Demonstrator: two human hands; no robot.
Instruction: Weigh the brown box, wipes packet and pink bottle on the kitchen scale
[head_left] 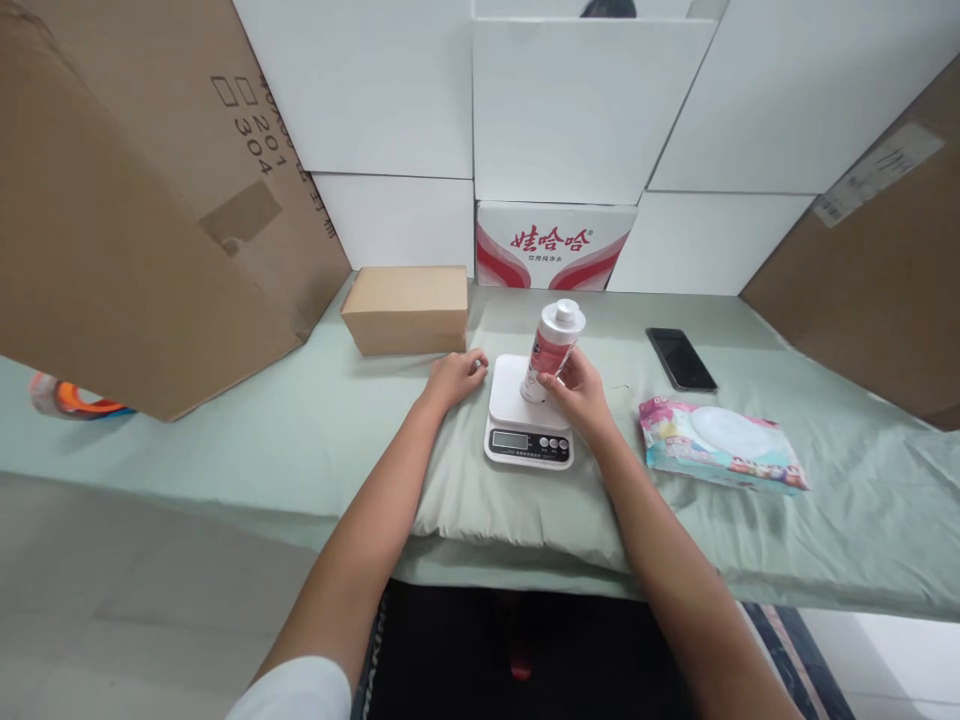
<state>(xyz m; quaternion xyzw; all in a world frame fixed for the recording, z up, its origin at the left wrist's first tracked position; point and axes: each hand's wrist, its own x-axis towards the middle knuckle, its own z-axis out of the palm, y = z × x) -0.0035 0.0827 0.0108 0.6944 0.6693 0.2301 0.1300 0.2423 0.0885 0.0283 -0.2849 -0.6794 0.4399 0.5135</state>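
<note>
Head view: white bottle [553, 350] being gripped near base by right hand [577, 392], tilted, base resting on kitchen scale [527, 415]. Left hand [452, 377] being rested loosely curled on green-covered surface [300, 420], beside scale, holding nothing.

scale [527, 415] centred on surface [300, 440] | bottle [552, 350] on scale, tilted | small box [407, 308] behind-left of scale | phone [681, 359] behind-right | wipes pack [720, 444] right of scale, before phone | printed carton [553, 245] behind scale
</note>
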